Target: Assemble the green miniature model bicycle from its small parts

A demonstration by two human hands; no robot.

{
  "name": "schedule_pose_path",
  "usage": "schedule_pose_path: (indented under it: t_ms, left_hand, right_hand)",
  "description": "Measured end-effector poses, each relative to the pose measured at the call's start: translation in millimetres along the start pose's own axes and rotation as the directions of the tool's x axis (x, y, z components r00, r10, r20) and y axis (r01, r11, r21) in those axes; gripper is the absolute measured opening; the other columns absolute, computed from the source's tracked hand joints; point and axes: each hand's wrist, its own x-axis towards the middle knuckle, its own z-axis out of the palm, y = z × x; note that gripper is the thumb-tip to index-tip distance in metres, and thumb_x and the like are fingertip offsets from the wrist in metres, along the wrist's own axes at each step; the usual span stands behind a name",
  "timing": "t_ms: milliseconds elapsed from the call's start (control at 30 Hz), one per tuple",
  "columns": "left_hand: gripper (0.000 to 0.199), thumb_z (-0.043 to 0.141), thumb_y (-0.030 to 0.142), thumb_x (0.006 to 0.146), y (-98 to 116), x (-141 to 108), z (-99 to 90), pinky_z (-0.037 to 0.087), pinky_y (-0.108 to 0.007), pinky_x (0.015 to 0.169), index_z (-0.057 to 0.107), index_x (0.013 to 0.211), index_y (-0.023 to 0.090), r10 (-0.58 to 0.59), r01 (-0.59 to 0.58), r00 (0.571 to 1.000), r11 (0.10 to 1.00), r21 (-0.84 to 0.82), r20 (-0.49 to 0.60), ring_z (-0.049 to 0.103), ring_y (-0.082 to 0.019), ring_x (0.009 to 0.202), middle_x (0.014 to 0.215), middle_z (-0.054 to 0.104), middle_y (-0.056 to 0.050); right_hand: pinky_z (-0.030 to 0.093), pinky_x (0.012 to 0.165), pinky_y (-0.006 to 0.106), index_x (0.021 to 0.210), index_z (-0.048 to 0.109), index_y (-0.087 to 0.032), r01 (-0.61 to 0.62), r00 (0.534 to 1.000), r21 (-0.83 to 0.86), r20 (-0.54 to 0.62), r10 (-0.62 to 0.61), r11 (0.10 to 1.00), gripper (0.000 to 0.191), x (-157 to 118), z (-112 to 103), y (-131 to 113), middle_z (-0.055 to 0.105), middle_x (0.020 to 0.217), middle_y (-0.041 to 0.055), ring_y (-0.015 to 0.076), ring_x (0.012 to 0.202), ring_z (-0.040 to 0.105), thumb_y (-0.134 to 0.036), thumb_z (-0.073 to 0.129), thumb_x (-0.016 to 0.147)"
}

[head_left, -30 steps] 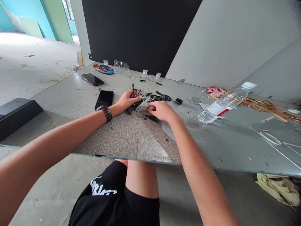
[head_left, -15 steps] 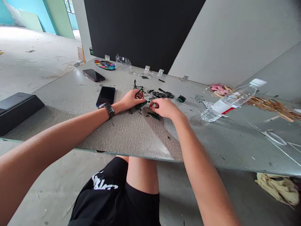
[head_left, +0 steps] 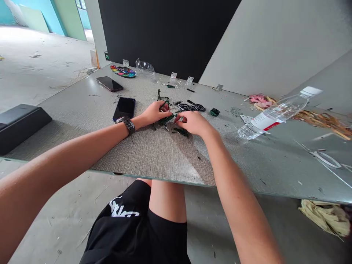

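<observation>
On the grey tabletop [head_left: 143, 154], pinching a green part [head_left: 166, 119] with left fingers [head_left: 166, 114], with right fingers [head_left: 179, 121] curled at its three o'clock, hold unclear; could snap it by overpressing.

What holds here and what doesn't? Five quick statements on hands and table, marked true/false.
1. The left hand grips a dark green piece. True.
2. The right hand is around the bottle. False: it is by the right end of the dark green piece; the bottle is off to the right.
3. The bottle's white cap is on. True.
4. Only one phone lies on the table. False: two do, a near phone and a far phone.
5. The paint palette lies beyond both phones. True.
</observation>
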Motion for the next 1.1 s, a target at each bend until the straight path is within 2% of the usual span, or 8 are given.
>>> schedule_pose_path:
  t_ms: [533, 767, 933, 1100]
  left_hand:
    - [0.021, 0.073, 0.034, 0.079, -0.9, 1.2, -1.0, 0.044, -0.03, 0.072, 0.063, 0.085, 0.016, -0.019, 0.019, 1.0, 1.0, -0.024, -0.009, 0.057, -0.014, 0.074, 0.081, 0.065, -0.004]
    - [0.022, 0.072, 0.034, 0.08, -2.7, 0.7, -1.3, 0.043, -0.03, 0.071, 0.063, 0.086, 0.016, -0.019, 0.019, 1.0, 0.999, -0.027, -0.008, 0.056, -0.013, 0.074, 0.082, 0.065, -0.004]
    - [0.022, 0.072, 0.034, 0.079, -3.2, 0.8, -1.7, 0.043, -0.03, 0.069, 0.062, 0.085, 0.016, -0.021, 0.02, 1.0, 0.999, -0.037, -0.008, 0.056, -0.013, 0.073, 0.081, 0.064, -0.004]
    - [0.022, 0.072, 0.034, 0.079, 0.6, 0.0, -2.8, 0.044, -0.03, 0.071, 0.062, 0.086, 0.016, -0.029, 0.029, 0.999, 0.999, -0.038, -0.013, 0.056, -0.014, 0.074, 0.082, 0.064, -0.004]
  right_hand:
    - [0.042, 0.067, 0.028, 0.104, 0.079, -0.026, 0.004, 1.0, 0.015, 0.001, -0.004, 1.0, 0.02, 0.1, -0.4, 1.5, 0.075, 0.09, 0.0047, 0.0169, 0.074, 0.062, -0.028, 0.063, 0.092]
    - [0.039, 0.064, 0.028, 0.101, 0.078, -0.027, 0.001, 1.0, -0.014, -0.004, -0.001, 1.0, 0.019, 1.7, 1.6, 1.8, 0.072, 0.085, 0.0034, 0.0155, 0.068, 0.058, -0.03, 0.063, 0.091]
    - [0.036, 0.061, 0.028, 0.1, 0.077, -0.025, 0.006, 1.0, -0.019, -0.015, -0.006, 1.0, 0.019, 1.8, 3.2, 0.5, 0.072, 0.083, 0.0031, 0.0145, 0.065, 0.056, -0.026, 0.061, 0.09]
    - [0.037, 0.063, 0.027, 0.101, 0.077, -0.026, 0.015, 1.0, 0.005, -0.008, -0.015, 1.0, 0.018, 0.5, 0.3, 3.6, 0.072, 0.084, 0.0022, 0.0147, 0.067, 0.057, -0.028, 0.062, 0.09]
